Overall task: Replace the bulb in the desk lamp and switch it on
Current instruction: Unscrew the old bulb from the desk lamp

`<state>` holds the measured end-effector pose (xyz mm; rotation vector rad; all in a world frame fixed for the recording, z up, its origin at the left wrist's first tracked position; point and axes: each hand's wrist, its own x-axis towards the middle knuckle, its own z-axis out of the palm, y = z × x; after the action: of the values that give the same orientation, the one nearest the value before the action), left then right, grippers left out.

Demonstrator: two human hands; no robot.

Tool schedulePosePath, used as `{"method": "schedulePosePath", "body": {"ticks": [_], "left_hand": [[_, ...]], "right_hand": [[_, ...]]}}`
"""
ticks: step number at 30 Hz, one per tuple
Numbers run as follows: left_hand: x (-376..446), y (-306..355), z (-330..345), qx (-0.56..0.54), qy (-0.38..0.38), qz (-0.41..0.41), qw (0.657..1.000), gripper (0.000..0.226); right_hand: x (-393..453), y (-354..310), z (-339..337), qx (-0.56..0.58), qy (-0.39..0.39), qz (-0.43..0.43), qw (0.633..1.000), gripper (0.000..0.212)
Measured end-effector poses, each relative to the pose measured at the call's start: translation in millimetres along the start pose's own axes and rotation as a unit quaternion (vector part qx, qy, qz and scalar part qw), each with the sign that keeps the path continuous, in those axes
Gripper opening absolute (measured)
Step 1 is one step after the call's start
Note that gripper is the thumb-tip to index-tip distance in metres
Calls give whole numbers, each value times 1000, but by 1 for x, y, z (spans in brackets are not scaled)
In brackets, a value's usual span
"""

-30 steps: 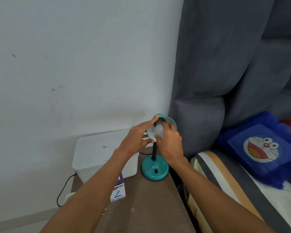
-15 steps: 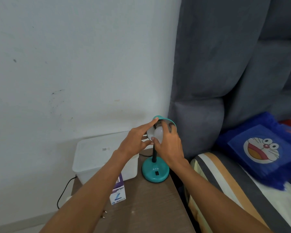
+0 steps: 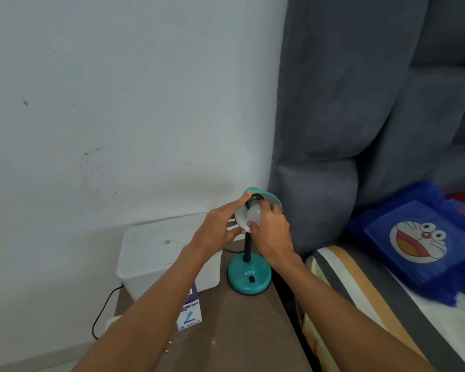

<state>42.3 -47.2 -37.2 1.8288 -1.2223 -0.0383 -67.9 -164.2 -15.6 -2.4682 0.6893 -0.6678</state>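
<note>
My right hand (image 3: pixel 273 232) pinches bulb (image 3: pixel 254 214) at socket; left hand (image 3: pixel 216 229), fingers spread, steadies shade (image 3: pixel 273 199). Screwing step, likely. Next: twist gently, straight.

A pale wall (image 3: pixel 118 103) with faint scuffs fills the left and far side. To the right stands a grey padded headboard (image 3: pixel 373 103), touching the wall. Below it, near right, lies a bed (image 3: pixel 360 304) in striped sheets with a blue cartoon pillow (image 3: pixel 419 242). A brown bedside table (image 3: pixel 239 331) sits near centre, beside the bed.
</note>
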Motion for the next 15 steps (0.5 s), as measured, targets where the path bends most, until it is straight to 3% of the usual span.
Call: {"method": "schedulePosePath", "body": {"ticks": [5, 10, 15], "left_hand": [[0, 1, -1, 4, 0, 4, 1000, 93], [0, 1, 1, 3, 3, 3, 1000, 94], [0, 2, 1, 8, 2, 7, 1000, 92]], "right_hand": [[-2, 2, 2, 1, -7, -20, 1000, 74], [2, 2, 4, -3, -4, -14, 1000, 66], [1, 1, 7, -2, -1, -27, 1000, 77]]}}
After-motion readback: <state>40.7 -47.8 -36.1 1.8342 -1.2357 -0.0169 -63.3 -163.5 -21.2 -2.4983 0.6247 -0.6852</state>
